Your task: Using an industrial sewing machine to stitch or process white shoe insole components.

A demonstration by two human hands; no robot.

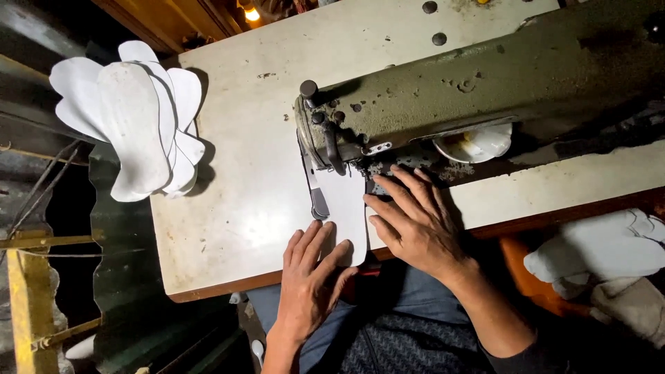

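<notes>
Left hand [309,277] lay flat, fingers spread, on near end of white sole-shaped piece [344,208] under sewing machine [443,104] head, right hand [415,221] pressed its right edge, fingers splayed, stack of white cut insoles [131,118] at table [228,208] corner.

needle hidden behind machine head [485,90]; white piece [343,208] partly under hands.

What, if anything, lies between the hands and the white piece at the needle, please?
Nothing visible does: the left hand and right hand both rest flat on the white piece, which already lies under the machine head.
</notes>
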